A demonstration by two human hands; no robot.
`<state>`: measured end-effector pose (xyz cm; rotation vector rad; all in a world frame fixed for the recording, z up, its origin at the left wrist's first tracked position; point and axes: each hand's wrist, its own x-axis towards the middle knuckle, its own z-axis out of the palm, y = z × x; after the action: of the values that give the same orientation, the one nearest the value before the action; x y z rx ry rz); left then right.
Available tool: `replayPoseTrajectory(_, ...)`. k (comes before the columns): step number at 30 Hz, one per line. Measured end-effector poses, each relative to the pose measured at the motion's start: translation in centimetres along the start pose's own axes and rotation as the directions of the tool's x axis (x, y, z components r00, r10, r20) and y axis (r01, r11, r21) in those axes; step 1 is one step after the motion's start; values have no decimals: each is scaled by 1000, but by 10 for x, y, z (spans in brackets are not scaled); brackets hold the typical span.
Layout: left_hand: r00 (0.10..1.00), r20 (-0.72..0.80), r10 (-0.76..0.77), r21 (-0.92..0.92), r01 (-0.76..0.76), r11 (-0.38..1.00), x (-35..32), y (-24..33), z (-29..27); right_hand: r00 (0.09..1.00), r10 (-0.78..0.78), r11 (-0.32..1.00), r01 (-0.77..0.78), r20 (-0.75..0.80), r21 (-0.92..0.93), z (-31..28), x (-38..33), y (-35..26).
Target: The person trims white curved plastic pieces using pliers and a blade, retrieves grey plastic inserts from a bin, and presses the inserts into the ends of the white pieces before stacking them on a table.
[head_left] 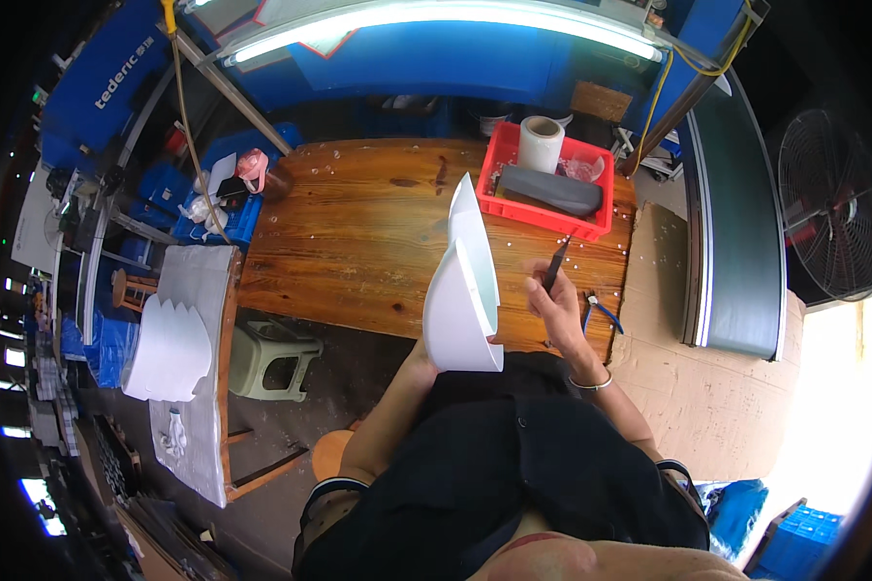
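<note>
A white curved plastic part (455,300), like a shell with a pointed upper end, stands tilted up over the table's near edge. My left hand (422,358) grips it from below and behind; most of the fingers are hidden by the part, with a fingertip showing at its inner edge. To the right of it, my right hand (557,315) holds a slim black knife (556,265), its thin tip pointing up and away. The knife is apart from the white part. Blue-handled cutting pliers (603,312) lie on the table just right of my right hand.
On the wooden table (349,232), a red tray (545,217) holds a white roll (541,145) and a dark grey block (550,191). Similar white parts (170,353) lie on a padded bench at left, beside a stool (273,358). A conveyor belt (736,213) and fan (828,203) stand right.
</note>
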<state>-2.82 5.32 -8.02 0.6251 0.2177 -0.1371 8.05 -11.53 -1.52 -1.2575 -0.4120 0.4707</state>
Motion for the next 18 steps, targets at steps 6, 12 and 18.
replayPoseTrajectory(6,962,53,-268,-200,273,941,8,11,39,943,169,978,-125,288,-167,36,3,-56)
replayPoseTrajectory(12,960,-218,176,250,-119,961,15,-2,17,990,-75,986,92,117,-143,52,14,-38)
replayPoseTrajectory(18,840,95,535,357,-530,769,-24,65,88,992,-122,988,117,-41,-104,57,36,-54)
